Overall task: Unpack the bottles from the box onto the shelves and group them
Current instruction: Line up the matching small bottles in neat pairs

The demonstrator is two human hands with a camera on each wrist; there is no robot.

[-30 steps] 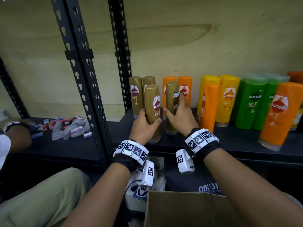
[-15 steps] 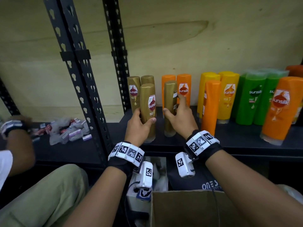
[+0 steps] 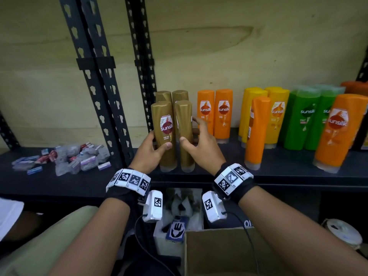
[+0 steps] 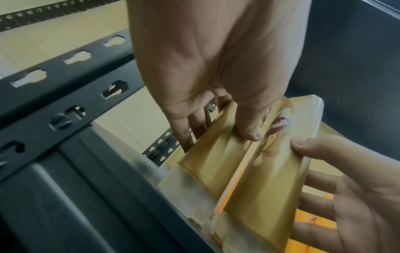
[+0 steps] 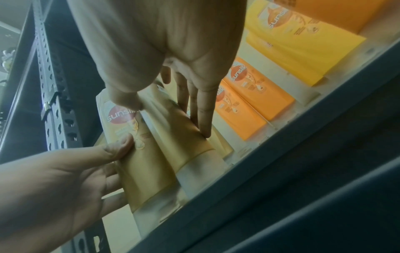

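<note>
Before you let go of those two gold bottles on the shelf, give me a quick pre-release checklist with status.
1. Left hand holds the labelled gold bottle: ok.
2. Right hand holds the second gold bottle: ok.
3. Both bottles upright with bases on the shelf: ok.
4. Both in front of the rear gold pair: ok.
5. Second bottle's label faces front: not ok.
6. Stray orange bottle with its group: not ok.
</note>
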